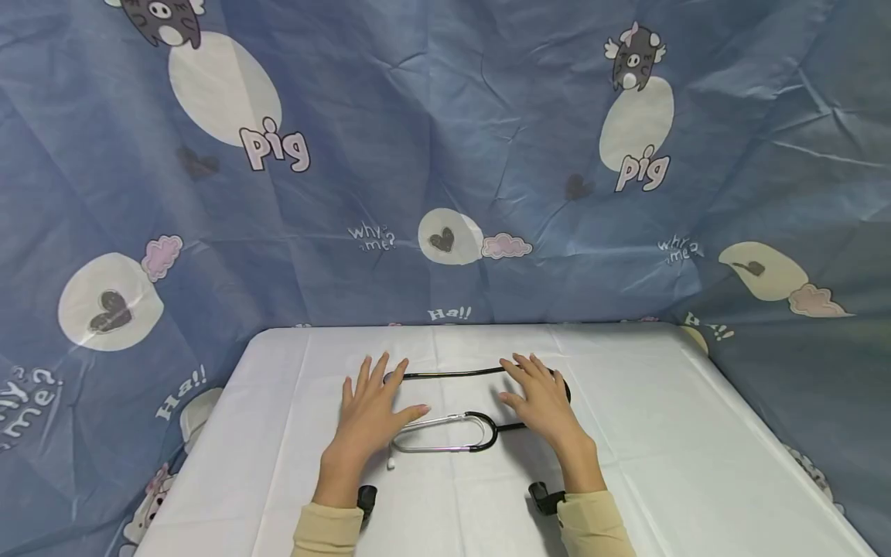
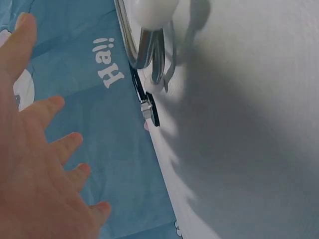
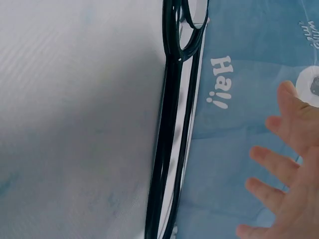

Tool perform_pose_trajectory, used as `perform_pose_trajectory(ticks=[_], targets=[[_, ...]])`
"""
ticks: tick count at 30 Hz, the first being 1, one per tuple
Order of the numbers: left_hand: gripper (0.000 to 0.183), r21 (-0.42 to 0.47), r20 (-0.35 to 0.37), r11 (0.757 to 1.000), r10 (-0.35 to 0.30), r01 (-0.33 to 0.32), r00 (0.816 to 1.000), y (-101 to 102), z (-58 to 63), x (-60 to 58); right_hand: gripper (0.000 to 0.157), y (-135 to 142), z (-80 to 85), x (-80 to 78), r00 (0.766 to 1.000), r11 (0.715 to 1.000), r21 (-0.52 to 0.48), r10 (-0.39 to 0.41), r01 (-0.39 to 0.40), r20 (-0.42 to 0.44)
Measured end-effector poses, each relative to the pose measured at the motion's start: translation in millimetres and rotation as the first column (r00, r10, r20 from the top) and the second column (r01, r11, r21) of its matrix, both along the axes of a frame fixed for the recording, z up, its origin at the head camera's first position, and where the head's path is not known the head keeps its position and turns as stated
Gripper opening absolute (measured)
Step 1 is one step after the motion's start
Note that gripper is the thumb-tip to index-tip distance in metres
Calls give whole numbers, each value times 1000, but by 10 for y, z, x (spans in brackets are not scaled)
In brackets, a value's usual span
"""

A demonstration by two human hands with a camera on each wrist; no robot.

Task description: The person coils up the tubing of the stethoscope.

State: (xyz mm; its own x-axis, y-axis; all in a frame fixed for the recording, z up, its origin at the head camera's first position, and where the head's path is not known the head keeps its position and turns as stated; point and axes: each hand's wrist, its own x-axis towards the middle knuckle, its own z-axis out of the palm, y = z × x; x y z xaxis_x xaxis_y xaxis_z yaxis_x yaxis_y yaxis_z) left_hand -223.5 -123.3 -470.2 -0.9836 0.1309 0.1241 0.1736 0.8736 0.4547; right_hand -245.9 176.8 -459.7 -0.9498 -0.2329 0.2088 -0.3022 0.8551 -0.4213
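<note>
Closest to the left wrist camera is the white, rounded eartip (image 2: 154, 11) of a black-tubed, silver-metal stethoscope (image 1: 496, 429), which lies looped on a white, cloth-covered table (image 1: 445, 499). Above its two sides hover the left hand (image 1: 369, 408) and right hand (image 1: 545, 398), fingers spread, holding nothing. Behind hangs blue, pig-printed fabric (image 1: 445, 147).

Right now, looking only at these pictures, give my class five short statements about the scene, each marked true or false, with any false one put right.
1. A stethoscope lies on the white tabletop. True.
2. The left hand is gripping the stethoscope. False: its fingers are spread and grip nothing.
3. The right hand has its fingers spread. True.
4. The metal ear tubes lie nearer the right hand. False: they lie nearer the left.
5. The backdrop is blue. True.
</note>
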Motion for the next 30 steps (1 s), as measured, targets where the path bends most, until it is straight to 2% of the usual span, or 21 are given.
perform_pose_trajectory(ticks=[13,18,21,27,30], targets=[[99,-5,8,999,-39,39,999,141,-20,18,59,-7,-3,12,1000,1000,22,11,-11,-19],[100,-24,-23,996,-89,89,996,191,-54,24,57,-7,-19,11,1000,999,27,20,-20,-15],[101,-23,-27,993,-116,115,993,219,-79,25,54,-13,-23,17,1000,999,39,11,-11,4],[103,-6,11,992,-126,126,992,255,-116,46,50,-10,-48,33,999,999,40,0,-2,45],[106,-12,-4,989,-145,145,989,265,-122,52,49,-2,-53,39,998,999,35,-5,2,64]])
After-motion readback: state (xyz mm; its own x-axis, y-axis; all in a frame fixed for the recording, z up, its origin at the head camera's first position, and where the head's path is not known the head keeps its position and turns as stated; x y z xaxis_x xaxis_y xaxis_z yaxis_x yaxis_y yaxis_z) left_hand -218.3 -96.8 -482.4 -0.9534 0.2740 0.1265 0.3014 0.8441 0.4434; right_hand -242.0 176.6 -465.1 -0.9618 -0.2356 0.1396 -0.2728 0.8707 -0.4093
